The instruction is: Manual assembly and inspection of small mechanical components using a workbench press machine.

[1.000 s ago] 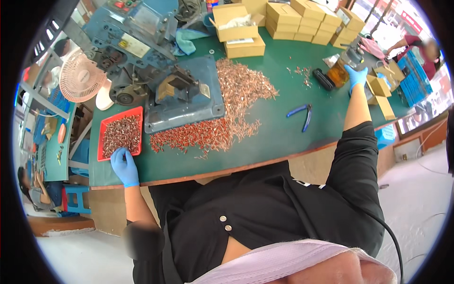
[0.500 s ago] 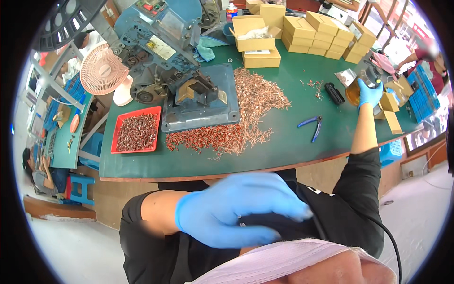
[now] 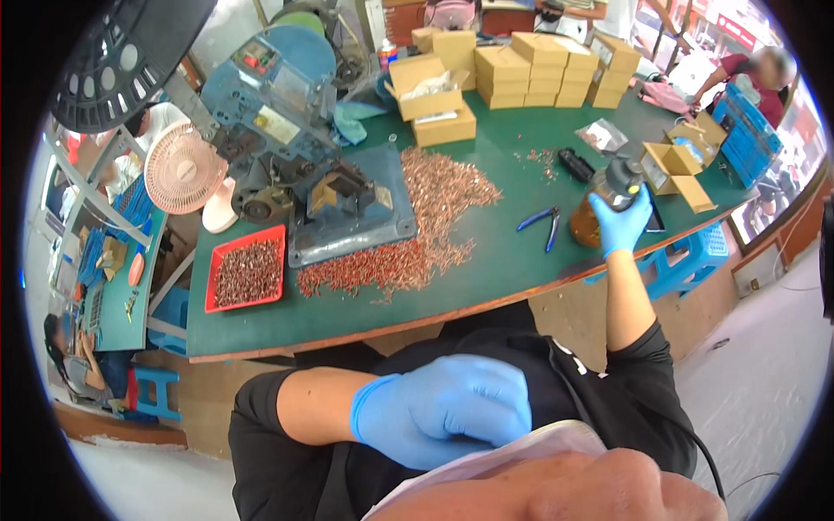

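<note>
Right hand [image 3: 624,224] on amber bottle [image 3: 599,207]
Its grip wraps the bottle on the green worktop [image 3: 486,260]; left hand [image 3: 447,410], loosely curled and empty, rests at the chest.

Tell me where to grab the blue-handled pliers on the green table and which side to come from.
Grip the blue-handled pliers by the two blue handles, coming from above on the near-left side. They lie flat on the green table, handles splayed toward the copper parts pile. The right hand holds the amber bottle just to their right, so that side looks crowded.
</note>
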